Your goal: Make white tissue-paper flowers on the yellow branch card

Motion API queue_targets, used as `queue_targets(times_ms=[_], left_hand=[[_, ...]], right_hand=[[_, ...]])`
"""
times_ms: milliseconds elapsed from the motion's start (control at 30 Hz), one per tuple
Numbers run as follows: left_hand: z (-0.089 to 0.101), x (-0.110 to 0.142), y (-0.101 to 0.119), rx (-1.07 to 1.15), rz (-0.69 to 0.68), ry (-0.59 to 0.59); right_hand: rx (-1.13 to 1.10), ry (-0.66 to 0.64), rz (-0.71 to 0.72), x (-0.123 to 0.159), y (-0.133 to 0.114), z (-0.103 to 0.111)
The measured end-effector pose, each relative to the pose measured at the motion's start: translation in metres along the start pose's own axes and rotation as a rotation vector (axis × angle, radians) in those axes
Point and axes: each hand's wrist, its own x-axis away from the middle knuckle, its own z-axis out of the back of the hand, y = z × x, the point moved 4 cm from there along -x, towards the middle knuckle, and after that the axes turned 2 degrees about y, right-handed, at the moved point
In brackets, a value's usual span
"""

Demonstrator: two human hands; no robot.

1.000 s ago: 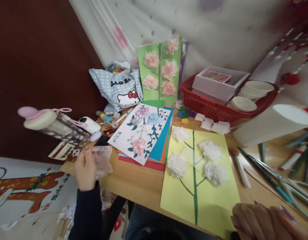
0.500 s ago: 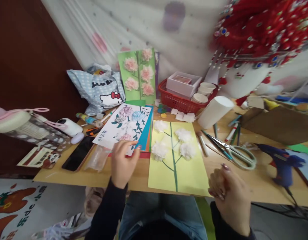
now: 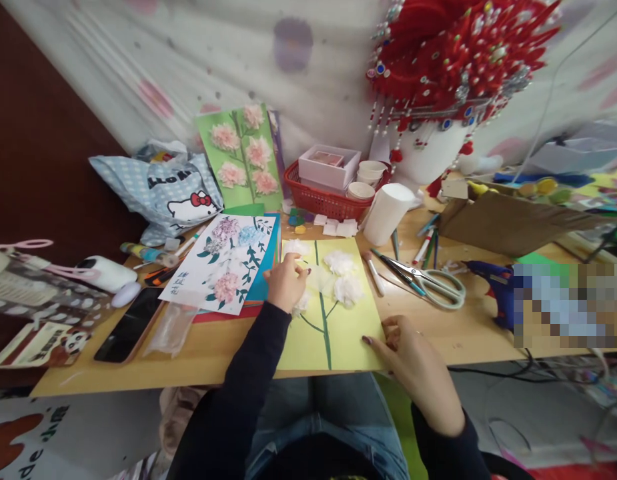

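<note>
A yellow sheet [image 3: 353, 340] lies at the table's front edge, with a green painted stem and several fluffy white tissue flowers [image 3: 348, 289]. My left hand [image 3: 287, 283] is over the sheet's left side, thumb and forefinger closed together. It partly covers the left-hand flowers, and a faint, thin whitish patch shows beside its fingertips; I cannot tell whether it is held. At the sheet's lower right edge rests my right hand [image 3: 413, 353], its thumb reaching over the paper and apart from the loosely bent fingers. Nothing shows in it.
Scissors [image 3: 445, 288], a brush [image 3: 374, 275] and a blue glue gun [image 3: 495, 293] lie to the right. A white roll [image 3: 388, 213] stands behind, beside a red basket [image 3: 318, 200]. Leftward are a flower picture [image 3: 188, 267], a phone [image 3: 128, 325] and a checked bag [image 3: 158, 190].
My left hand has moved right from the flower picture onto the yellow sheet, its fingers closing. My right hand has loosened from a fist and come to the sheet's right edge. The view has shifted right.
</note>
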Motion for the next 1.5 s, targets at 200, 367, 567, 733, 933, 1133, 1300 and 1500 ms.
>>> queue_targets(times_ms=[200, 367, 567, 733, 933, 1133, 1300, 1500], left_hand=[[0.026, 0.053, -0.014, 0.501, 0.036, -0.062], [-0.003, 0.098, -0.022, 0.317, 0.033, -0.165], [0.006, 0.111, 0.013, 0.094, -0.319, 0.078], [-0.003, 0.125, 0.046, 0.235, -0.560, -0.125], [0.003, 0.118, 0.040, 0.258, -0.646, 0.038], [0.012, 0.116, 0.037, 0.265, -0.672, 0.065], [0.005, 0.116, 0.028, 0.271, -0.506, 0.066], [0.007, 0.106, -0.001, 0.400, -0.229, -0.024]], right_hand=[[-0.261, 0.048, -0.031, -0.006, 0.000, 0.006], [-1.226, 0.321, -0.083, 0.004, -0.016, 0.027], [-2.028, 0.118, -0.146, -0.001, -0.053, 0.012], [-1.885, 0.070, -0.136, -0.004, -0.070, -0.009], [-0.976, 0.120, 0.011, -0.002, -0.061, -0.008], [-0.760, 0.053, 0.078, 0.003, -0.054, -0.014], [-0.720, 0.091, 0.242, 0.006, -0.060, -0.018], [-0.598, 0.012, 0.555, 0.011, -0.078, -0.001]])
